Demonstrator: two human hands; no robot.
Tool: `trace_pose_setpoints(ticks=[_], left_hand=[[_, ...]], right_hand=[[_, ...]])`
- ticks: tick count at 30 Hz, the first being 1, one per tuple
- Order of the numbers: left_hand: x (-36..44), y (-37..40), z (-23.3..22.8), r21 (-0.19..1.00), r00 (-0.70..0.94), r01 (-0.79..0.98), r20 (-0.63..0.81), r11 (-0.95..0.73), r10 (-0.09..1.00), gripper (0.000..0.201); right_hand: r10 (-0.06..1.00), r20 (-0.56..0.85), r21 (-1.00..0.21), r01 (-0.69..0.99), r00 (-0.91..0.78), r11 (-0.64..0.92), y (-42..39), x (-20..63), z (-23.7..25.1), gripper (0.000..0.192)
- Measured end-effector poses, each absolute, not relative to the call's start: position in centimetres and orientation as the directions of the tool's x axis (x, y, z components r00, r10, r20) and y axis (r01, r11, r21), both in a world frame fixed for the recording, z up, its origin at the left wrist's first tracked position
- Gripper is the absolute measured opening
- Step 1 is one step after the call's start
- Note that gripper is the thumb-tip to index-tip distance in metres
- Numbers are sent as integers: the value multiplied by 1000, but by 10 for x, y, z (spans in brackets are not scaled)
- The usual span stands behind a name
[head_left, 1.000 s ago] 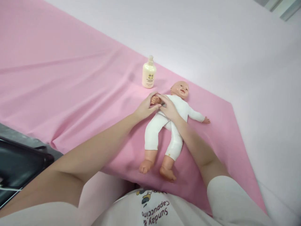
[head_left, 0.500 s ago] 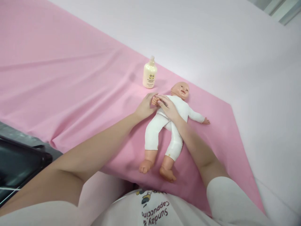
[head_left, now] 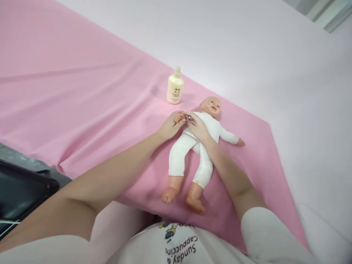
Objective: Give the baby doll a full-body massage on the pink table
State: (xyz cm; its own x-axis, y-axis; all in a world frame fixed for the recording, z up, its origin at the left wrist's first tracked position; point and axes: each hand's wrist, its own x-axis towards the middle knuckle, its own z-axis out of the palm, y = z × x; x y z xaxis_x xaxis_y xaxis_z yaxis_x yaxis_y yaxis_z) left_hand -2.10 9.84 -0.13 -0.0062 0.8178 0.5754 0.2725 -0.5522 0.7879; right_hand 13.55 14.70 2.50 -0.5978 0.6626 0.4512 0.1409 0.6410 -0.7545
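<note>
A baby doll [head_left: 204,167] in a white outfit lies on its back on a pink cloth [head_left: 110,99], head away from me and bare feet towards me. My left hand [head_left: 170,127] is closed around the doll's small hand [head_left: 180,117], on the side nearest the bottle. Over the same doll arm, my right hand [head_left: 196,125] is closed with thumb and fingers near the wrist and sleeve. My fingers partly cover that arm. The doll's other arm [head_left: 230,137] stretches out to the right on the cloth.
Beyond my left hand stands an upright pale yellow pump bottle [head_left: 175,88] with a dark label print. A white surface [head_left: 275,66] borders the cloth at the back and right. A black object [head_left: 22,194], perhaps a chair, sits at the lower left.
My left hand has shifted slightly left with the doll's hand in it. My right hand keeps nearly the same place, and the bottle stands where it was.
</note>
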Motion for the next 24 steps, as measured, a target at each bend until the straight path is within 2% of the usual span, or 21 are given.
trace_pose_setpoints(ticks=[3, 5, 7, 10, 14, 20, 24], left_hand=[[-19, 98, 5, 772, 52, 156, 617, -617, 785, 53], [-19, 97, 5, 775, 66, 156, 610, -612, 790, 53], [-21, 97, 1, 783, 73, 197, 589, -590, 805, 53], [-25, 97, -8, 800, 70, 236, 553, -552, 830, 71], [-27, 99, -17, 817, 112, 170, 539, -551, 835, 88], [-24, 99, -15, 834, 136, 120, 524, -539, 841, 101], [-24, 99, -16, 840, 130, 134, 511, -526, 850, 100]], right_hand=[[647, 452, -737, 151, -614, 659, 144, 136, 27, 47], [636, 454, -720, 163, -624, 674, 143, 137, 29, 49], [630, 452, -707, 177, -632, 685, 143, 138, 30, 47], [613, 450, -692, 181, -649, 699, 144, 138, 31, 43], [622, 448, -701, 180, -642, 690, 146, 138, 30, 36], [647, 440, -731, 170, -623, 661, 145, 137, 32, 33], [670, 439, -759, 152, -599, 633, 143, 137, 31, 35]])
